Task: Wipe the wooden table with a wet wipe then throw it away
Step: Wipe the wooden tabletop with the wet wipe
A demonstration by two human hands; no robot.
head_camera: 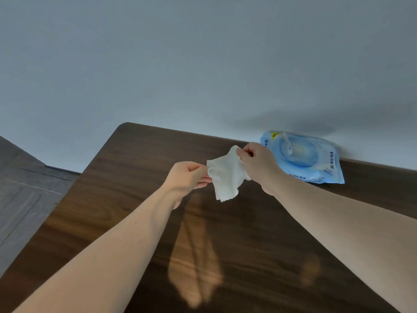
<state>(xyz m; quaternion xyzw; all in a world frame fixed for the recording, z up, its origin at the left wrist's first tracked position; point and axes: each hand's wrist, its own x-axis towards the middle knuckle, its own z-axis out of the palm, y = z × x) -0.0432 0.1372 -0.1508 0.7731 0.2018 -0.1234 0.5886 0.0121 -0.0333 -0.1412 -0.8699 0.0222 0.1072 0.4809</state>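
A white wet wipe (pixel 225 177) hangs in the air above the dark wooden table (pixel 140 199), partly unfolded. My left hand (pixel 188 178) pinches its left edge. My right hand (pixel 259 164) pinches its upper right corner. Both hands are raised over the far middle of the table, with the wipe stretched between them and its lower part dangling free.
A blue pack of wet wipes (pixel 316 161) lies flat at the table's far edge against the pale wall (pixel 203 64), just behind my right hand, its lid flap raised. Grey wood floor (pixel 24 195) shows past the table's left edge. No bin is in view.
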